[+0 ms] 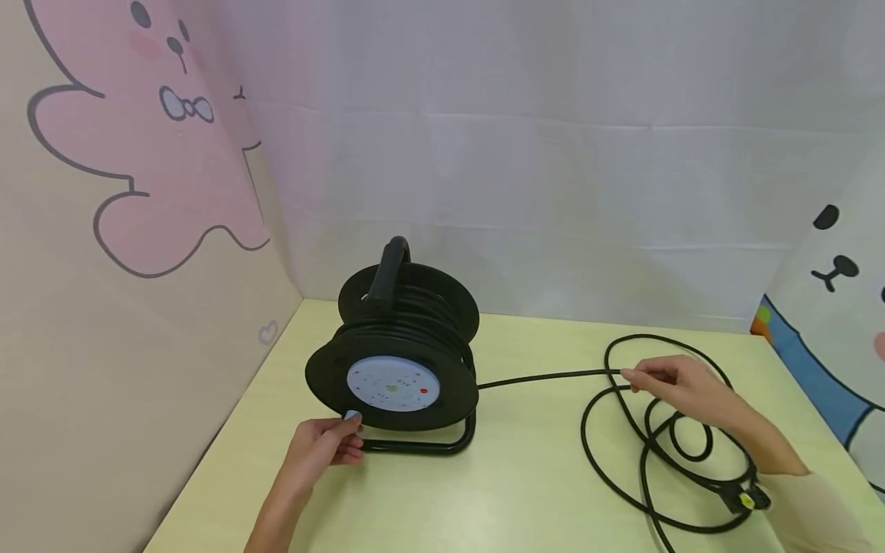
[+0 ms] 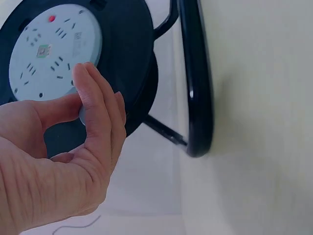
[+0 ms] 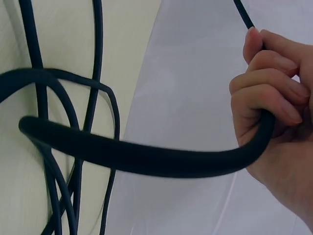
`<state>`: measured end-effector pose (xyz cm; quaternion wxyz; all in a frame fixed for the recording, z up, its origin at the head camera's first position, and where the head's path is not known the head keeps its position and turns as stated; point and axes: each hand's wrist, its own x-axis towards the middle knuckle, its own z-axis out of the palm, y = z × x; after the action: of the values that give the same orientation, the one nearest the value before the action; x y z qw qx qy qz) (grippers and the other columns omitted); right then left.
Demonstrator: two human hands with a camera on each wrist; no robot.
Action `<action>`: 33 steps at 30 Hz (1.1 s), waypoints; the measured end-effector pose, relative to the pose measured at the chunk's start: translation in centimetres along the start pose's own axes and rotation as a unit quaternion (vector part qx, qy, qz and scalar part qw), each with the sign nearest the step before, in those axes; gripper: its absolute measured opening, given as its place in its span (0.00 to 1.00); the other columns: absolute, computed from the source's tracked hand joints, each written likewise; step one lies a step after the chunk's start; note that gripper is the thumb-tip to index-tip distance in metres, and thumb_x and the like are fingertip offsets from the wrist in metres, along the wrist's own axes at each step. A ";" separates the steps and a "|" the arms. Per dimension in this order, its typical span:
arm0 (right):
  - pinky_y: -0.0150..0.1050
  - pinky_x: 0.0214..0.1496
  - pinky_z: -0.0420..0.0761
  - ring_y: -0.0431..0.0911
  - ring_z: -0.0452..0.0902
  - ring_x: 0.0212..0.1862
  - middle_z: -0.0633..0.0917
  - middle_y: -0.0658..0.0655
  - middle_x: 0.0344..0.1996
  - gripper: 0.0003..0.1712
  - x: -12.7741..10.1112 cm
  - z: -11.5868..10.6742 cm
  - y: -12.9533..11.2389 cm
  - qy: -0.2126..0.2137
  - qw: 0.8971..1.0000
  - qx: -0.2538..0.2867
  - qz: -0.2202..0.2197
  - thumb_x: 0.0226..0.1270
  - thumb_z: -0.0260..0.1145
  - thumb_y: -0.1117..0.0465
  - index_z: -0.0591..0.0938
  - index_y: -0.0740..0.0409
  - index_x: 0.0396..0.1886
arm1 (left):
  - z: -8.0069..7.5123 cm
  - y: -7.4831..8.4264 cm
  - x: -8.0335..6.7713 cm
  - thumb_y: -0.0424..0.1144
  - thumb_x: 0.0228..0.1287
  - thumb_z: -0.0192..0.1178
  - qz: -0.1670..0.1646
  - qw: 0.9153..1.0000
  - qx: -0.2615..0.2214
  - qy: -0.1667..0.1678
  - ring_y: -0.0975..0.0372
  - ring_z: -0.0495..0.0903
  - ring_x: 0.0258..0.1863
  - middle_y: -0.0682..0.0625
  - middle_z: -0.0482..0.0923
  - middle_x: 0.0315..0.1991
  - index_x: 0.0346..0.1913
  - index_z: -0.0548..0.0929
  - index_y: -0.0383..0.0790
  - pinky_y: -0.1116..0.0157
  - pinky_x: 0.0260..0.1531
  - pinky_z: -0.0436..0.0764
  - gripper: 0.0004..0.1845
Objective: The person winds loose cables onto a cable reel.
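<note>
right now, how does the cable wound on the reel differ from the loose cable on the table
The wound cable sits in close, parallel turns on the cable reel; the loose cable lies in wide, crossing loops on the table. The wound cable shows no end, while the loose cable has what looks like a plug with a yellow mark at its loops. Both are black.

Reel [image 1: 394,346] matt plastic; frame [image 2: 196,73] glossy, probably metal; cord [image 3: 146,157] smooth.
</note>
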<state>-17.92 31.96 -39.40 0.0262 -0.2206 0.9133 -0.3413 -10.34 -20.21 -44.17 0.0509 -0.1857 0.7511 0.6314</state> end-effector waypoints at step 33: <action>0.33 0.14 0.60 0.39 0.53 0.15 0.67 0.47 0.18 0.16 5.5 7.0 -0.6 -0.191 0.959 0.192 -0.083 0.86 0.46 0.64 0.80 0.67 0.49 | 1.3 12.2 -4.2 0.39 0.73 0.64 0.152 0.987 -0.048 -0.029 0.57 0.82 0.18 0.44 0.81 0.22 0.41 0.84 0.21 0.65 0.25 0.87 0.18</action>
<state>-21.23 24.95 -43.79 0.2138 -0.3481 0.7869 -0.4626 -10.80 -16.45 -31.80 -0.0328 -0.0527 0.7378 0.6722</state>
